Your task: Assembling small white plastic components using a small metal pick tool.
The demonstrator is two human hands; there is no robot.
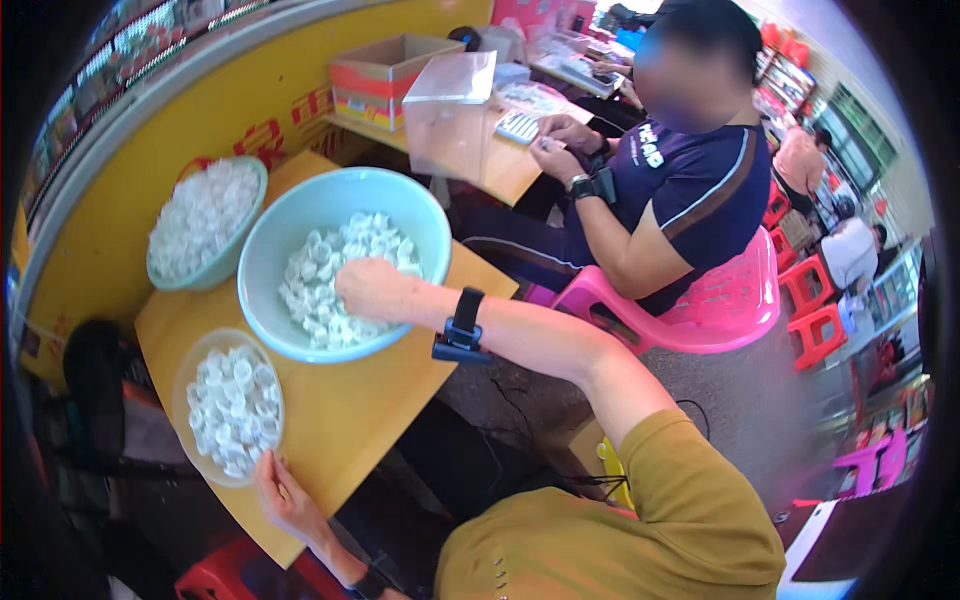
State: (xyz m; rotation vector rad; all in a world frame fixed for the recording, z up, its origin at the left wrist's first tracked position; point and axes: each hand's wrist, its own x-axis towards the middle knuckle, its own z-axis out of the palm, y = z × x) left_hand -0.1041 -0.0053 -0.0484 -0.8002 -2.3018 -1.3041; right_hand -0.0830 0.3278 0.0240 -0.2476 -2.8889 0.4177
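My right hand reaches into a large light-blue basin and touches the heap of small white plastic pieces there. Its fingers curl downward, and their tips are hidden from view. My left hand is by the near edge of a clear round bowl, fingers drawn together at the table's edge. Whatever it pinches, if anything, is too small to make out. Small clear plastic cup-shaped pieces fill that bowl. Behind it a pale green basin is heaped with translucent plastic pieces.
The wooden table stands against a yellow wall. A co-worker on a pink chair handles small things at another table, beside a clear plastic box and a cardboard box. Red stools stand at the right.
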